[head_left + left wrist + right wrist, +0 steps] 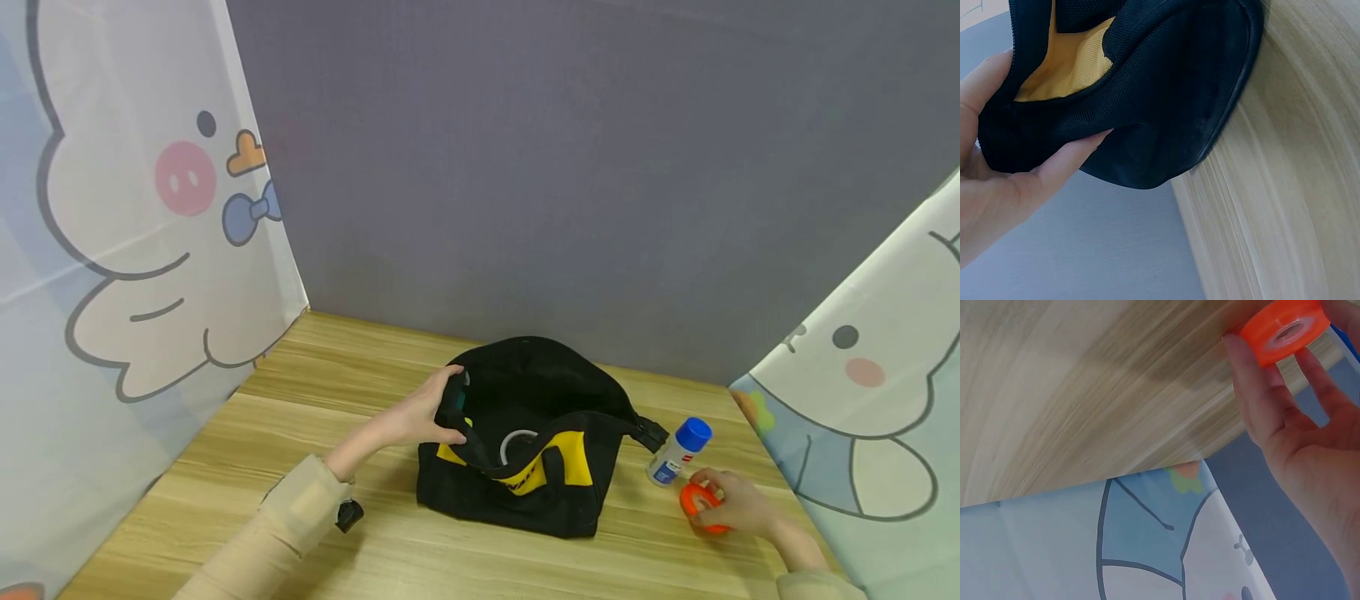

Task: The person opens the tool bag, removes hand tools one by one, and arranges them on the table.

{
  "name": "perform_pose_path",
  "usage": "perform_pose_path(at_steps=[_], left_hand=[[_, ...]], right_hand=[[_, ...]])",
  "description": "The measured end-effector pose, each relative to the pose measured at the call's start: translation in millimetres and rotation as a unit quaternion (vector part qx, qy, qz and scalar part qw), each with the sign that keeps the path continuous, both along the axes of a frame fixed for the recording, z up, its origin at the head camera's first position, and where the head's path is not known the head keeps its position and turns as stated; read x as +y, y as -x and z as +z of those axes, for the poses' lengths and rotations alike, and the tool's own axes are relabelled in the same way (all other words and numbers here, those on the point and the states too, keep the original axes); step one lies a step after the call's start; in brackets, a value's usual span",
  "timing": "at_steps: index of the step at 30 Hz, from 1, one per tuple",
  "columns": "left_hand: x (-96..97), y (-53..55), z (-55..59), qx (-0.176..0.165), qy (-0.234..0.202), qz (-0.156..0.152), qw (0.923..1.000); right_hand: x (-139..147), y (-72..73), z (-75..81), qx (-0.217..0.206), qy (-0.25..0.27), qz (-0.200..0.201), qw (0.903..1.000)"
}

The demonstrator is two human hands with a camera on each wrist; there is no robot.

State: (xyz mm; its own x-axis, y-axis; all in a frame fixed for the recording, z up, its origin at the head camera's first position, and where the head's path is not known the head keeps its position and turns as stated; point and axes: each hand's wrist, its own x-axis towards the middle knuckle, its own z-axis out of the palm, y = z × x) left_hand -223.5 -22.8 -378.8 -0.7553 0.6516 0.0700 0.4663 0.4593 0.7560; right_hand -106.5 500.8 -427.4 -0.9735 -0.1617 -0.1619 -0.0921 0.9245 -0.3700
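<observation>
Over the table (420, 562), the left hand (423, 412) gripped the unzipped bag (517, 504), seemingly with a white ring (504, 447) already inside, while the right hand (738, 504) pinched the tape (687, 502) near the bottle (672, 457), both still outside.

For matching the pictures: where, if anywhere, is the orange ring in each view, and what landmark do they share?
Head: the orange ring is at lower right, held by the right hand.
Left wrist: not in the picture.
Right wrist: at the upper right, in that hand's fingers.
Shared landmark: the wood-grain table.
</observation>
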Motion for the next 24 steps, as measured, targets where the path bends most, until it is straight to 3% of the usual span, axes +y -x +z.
perform_pose_path(at_steps=[24], left_hand=[[0.7, 0.7, -1.4, 0.003, -0.008, -0.002, 1.0000]], right_hand=[[-3, 4.6, -9.4, 0.003, -0.029, -0.036, 0.9989]])
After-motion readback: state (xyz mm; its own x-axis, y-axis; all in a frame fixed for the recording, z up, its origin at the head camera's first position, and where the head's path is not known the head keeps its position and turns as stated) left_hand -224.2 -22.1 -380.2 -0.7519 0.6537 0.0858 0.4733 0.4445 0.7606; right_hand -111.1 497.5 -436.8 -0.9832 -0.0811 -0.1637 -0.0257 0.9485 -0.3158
